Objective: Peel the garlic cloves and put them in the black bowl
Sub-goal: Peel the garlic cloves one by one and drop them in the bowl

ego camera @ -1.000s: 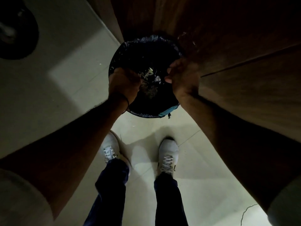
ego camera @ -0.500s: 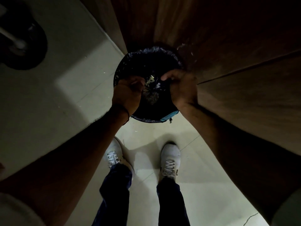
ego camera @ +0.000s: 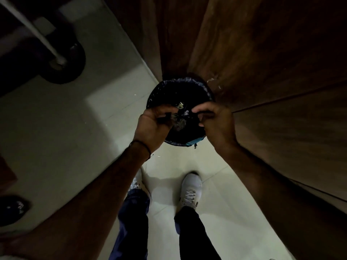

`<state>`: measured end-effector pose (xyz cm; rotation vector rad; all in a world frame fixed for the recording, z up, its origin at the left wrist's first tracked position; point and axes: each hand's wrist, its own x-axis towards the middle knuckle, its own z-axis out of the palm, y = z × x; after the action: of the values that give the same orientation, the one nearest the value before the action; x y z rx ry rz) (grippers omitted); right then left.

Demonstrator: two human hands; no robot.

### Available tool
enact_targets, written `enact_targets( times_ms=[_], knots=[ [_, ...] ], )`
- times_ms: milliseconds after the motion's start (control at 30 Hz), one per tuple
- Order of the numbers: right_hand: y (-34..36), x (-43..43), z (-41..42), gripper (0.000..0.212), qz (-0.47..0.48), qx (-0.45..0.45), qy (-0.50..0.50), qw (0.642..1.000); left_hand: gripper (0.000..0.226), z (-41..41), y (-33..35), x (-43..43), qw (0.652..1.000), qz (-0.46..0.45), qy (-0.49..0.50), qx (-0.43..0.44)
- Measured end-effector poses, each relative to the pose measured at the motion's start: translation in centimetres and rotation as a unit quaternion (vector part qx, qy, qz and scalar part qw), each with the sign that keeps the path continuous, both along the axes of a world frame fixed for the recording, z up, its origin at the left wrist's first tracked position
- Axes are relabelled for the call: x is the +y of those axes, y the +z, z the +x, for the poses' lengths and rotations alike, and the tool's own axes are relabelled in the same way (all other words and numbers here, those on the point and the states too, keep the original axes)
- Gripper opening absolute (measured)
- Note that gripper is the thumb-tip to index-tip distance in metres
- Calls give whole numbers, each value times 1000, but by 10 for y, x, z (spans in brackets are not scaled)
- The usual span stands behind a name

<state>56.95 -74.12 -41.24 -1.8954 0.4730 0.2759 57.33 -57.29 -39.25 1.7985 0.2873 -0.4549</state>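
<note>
Items as I see them through the head camera, in dim light:

- Left hand [ego camera: 154, 128]: over the near left rim of the bin, palm turned up, fingers curled inward. I cannot tell whether it grasps anything. A thin dark band [ego camera: 142, 145] circles the wrist.
- Right hand [ego camera: 217, 122]: over the bin's right side, forefinger and thumb curled toward each other. I cannot tell whether anything is pinched.
- Round bin lined with a black plastic bag [ego camera: 169, 87]: on the pale tiled floor [ego camera: 75, 128], against the brown wooden panel [ego camera: 262, 62].
- Pale papery scraps [ego camera: 181, 106]: inside the bin, between the hands.
- Garlic cloves: I cannot make any out.
- Dark round object with pale flecks [ego camera: 11, 209]: lower left edge, well apart. I cannot tell if it is the black bowl.
- White laced shoe [ego camera: 190, 190]: on the floor below the bin.
</note>
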Motion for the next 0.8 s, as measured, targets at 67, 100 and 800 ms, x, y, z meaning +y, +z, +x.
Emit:
enact_targets(
  times_ms=[67, 100, 800],
  knots=[
    [30, 8, 2, 41, 28, 5, 20, 999, 33, -7, 29, 10, 1000, -2, 19, 1],
    [44, 12, 1, 42, 40, 7, 31, 999, 31, -11, 43, 15, 1000, 0, 29, 2],
    [446, 303, -106, 32, 249, 13, 451, 857, 26, -271, 443, 261, 891, -48, 439, -107]
  ],
)
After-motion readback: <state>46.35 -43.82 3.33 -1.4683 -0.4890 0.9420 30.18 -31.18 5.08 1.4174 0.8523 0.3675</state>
